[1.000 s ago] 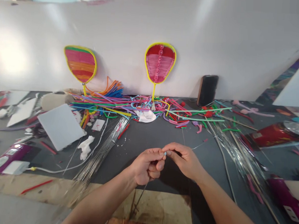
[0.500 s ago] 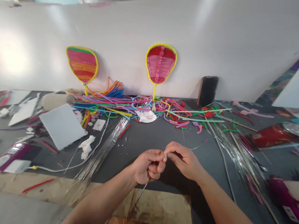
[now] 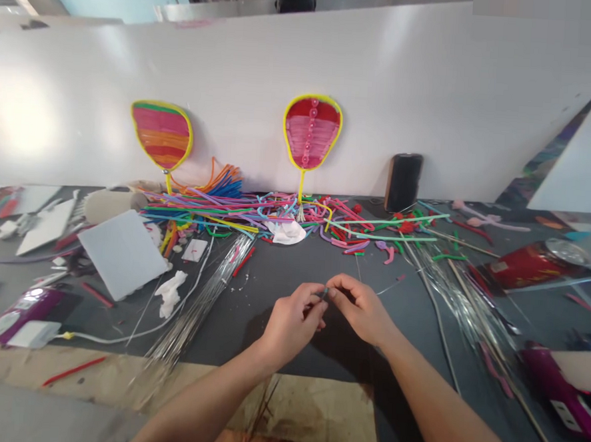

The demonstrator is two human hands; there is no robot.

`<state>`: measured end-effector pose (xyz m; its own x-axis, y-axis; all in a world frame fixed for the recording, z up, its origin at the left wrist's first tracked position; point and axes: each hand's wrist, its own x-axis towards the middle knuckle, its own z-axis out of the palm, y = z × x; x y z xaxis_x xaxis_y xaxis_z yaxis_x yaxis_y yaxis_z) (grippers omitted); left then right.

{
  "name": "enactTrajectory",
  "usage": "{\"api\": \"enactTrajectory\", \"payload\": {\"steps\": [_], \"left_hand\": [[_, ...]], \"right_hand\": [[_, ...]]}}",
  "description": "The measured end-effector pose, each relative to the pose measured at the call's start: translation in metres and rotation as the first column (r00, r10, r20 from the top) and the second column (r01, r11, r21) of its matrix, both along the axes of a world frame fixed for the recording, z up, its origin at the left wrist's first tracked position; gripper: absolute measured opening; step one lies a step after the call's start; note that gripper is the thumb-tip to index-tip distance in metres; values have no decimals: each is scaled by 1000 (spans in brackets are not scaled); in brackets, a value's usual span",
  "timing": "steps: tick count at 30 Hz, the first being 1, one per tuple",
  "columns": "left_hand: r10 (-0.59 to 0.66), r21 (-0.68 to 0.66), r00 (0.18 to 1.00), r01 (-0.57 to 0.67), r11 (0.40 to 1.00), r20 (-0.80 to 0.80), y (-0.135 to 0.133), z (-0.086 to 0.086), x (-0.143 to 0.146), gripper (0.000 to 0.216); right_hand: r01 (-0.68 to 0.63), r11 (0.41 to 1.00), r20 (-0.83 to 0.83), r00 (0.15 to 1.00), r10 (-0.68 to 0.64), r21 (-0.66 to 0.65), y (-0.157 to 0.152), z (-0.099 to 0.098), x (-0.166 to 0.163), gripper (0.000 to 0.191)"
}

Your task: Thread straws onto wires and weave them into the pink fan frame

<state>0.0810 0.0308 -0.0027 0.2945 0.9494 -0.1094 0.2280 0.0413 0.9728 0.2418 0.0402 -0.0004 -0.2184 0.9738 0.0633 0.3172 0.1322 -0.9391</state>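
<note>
My left hand and my right hand meet above the dark tabletop at the middle of the view. Between their fingertips sits a tiny teal piece, too small for me to name. Thumb and forefinger of both hands pinch at it. The left fingers are curled, so anything deeper inside them is hidden. Just beyond the hands lies a tangle of coloured fuzzy stems, with a crumpled white tissue at its front.
Two yellow-rimmed fan shapes lean on the white board behind. A phone stands to their right. Silver wire bundles lie on both sides. A red can rests at right, and a purple glue gun lies near the right edge.
My left hand has turned so its back shows more, its fingers curled inward. The thin wire that hung below it is no longer clearly visible. My right hand keeps its pinch.
</note>
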Motion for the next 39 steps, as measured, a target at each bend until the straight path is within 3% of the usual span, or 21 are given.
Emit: {"api": "enactTrajectory", "payload": {"steps": [3,6,18,23,27,33,39], "left_hand": [[1,153,982,28,988,-187,2,-2,-2,18],[13,235,961,55,970,-277,4,-1,-2,18],[62,326,963,29,945,-263,9,-1,1,20],[83,110,981,-64,992,-173,9,3,2,25],[116,-40,992,-118,992,-50,11,5,3,23],[91,-128,991,-78,989,102,15,15,4,23],[43,-176,991,-21,984,126,23,31,12,24]], "right_hand": [[40,998,7,999,-40,-39,1,-1,-1,18],[70,996,19,997,-69,-50,1,-3,-3,21],[130,985,-56,989,-137,-112,3,-12,-8,27],[114,984,-92,988,-127,-134,3,-7,-6,28],[83,990,-79,993,-92,-111,3,-3,-4,25],[149,989,-50,987,-150,-23,1,-1,-3,22],[253,966,-82,965,-248,53,1,2,0,21]]}}
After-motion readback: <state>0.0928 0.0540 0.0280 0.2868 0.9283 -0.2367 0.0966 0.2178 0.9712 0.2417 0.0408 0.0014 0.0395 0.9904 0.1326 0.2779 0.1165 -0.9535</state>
